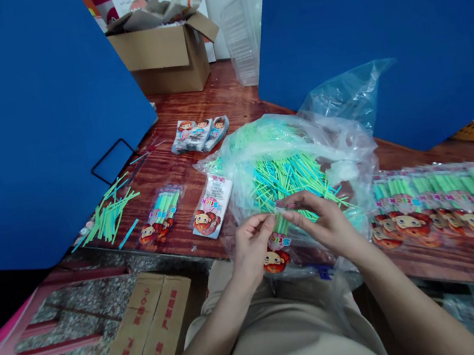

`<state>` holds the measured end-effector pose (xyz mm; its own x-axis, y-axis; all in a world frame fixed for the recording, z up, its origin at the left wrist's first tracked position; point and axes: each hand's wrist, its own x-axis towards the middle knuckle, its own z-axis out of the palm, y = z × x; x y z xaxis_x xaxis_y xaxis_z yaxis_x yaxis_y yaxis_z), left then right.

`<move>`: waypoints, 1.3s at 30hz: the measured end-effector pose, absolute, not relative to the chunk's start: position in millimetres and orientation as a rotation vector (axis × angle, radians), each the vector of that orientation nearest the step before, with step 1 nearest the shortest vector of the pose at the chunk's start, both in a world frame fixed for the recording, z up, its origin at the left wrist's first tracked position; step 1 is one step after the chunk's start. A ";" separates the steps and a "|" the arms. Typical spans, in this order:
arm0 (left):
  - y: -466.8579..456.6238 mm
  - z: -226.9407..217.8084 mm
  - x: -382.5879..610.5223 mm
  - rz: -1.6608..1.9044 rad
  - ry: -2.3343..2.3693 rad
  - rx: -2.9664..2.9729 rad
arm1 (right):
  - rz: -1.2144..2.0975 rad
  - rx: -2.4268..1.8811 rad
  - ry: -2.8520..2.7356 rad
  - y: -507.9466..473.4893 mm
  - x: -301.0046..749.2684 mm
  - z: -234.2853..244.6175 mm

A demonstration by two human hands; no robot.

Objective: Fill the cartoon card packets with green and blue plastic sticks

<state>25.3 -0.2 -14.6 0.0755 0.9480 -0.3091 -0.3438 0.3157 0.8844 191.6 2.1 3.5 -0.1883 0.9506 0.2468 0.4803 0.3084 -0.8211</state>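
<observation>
A small printed plastic packet with a cartoon face and green sticks inside hangs between my hands. The fingers of my left hand pinch its upper left edge. My right hand is closed at its upper right edge, thumb and forefinger together, other fingers slightly bent. Just beyond them lies a large clear bag, spread open, with a heap of thin green and blue sticks. Left of the bag are a stack of flat printed packets and a few filled packets.
Loose sticks lie at the table's left edge. Many filled packets form a row on the right. Printed packet stacks and an open carton stand farther back. Blue panels flank the table; a flattened carton and pink stool are below.
</observation>
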 end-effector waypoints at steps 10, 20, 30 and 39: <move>-2.6 -9.8 29.6 1.085 1.083 0.763 | 0.832 -1.234 -1.918 4.2 203.5 15.7; -3.3 -11.6 30.4 1.097 1.113 0.886 | 0.826 -1.350 -2.061 7.2 213.2 19.4; -2.6 -13.5 28.0 1.052 1.083 0.832 | 0.953 -1.291 -1.979 12.8 212.2 24.2; -0.8 -9.2 27.8 0.976 1.016 0.712 | 1.044 -1.280 -1.769 17.3 212.8 17.3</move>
<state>27.8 -0.8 -9.2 0.1974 0.9108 -0.3627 -0.3255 0.4099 0.8521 212.8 17.3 17.3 -0.2611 0.9617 0.0837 0.3919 0.1848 -0.9012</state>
